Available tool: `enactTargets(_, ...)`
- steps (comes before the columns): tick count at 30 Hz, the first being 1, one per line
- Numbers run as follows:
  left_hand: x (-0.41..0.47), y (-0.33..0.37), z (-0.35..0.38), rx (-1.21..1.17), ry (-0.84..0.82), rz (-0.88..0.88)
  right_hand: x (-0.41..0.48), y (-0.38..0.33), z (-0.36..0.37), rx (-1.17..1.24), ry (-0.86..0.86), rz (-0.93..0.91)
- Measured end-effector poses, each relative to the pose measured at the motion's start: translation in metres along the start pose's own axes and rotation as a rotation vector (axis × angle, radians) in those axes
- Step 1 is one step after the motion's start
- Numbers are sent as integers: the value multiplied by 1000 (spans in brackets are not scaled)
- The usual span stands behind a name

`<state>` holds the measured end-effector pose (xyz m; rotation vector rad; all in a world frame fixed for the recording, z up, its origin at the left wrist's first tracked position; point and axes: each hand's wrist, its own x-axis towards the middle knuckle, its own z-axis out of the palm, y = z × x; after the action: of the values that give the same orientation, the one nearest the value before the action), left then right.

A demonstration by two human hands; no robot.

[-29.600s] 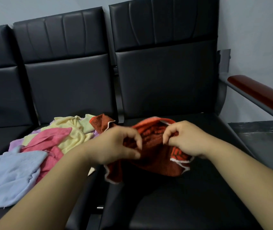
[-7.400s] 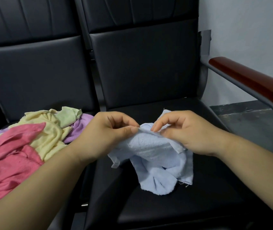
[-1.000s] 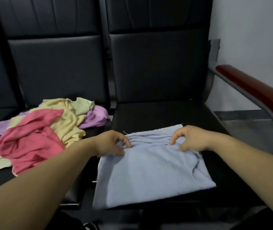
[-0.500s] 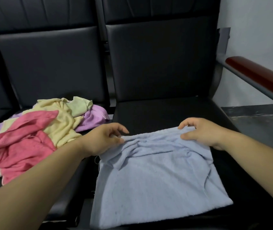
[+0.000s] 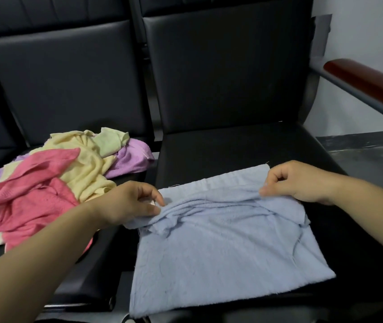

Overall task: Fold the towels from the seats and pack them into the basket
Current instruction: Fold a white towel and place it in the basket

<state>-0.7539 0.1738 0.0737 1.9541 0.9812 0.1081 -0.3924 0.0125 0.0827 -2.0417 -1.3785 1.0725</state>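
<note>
Now left hand (image 5: 129,201) and right hand (image 5: 298,180) grips pinch blue towel (image 5: 223,245) at bunched far fold, edge stretched farther; towel pile (image 5: 53,178) lies left.

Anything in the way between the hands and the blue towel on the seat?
Nothing visible. The left hand and right hand both pinch the blue towel along its far edge. It lies alone on the right seat; the towel pile is on the next seat. No basket is in view, so that path can't be judged.
</note>
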Motion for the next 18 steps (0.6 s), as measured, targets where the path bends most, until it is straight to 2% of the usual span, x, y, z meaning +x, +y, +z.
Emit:
enactTargets(2,1,1,2,44,40,4,2,-1,7,46,99,39)
enactTargets(4,1,1,2,101,56,-9,3,0,11,-12,123,52)
enactTargets(7,-1,0,-1,116,68,-36,-2,-2,16,-177,157,-13)
enactTargets(10,-4,-2,-4,78,86,-34,-6,-2,22,-177,226,-89)
enactTargets(18,-16,-14,-11,83,99,-29,-27,2,28,-169,67,-172)
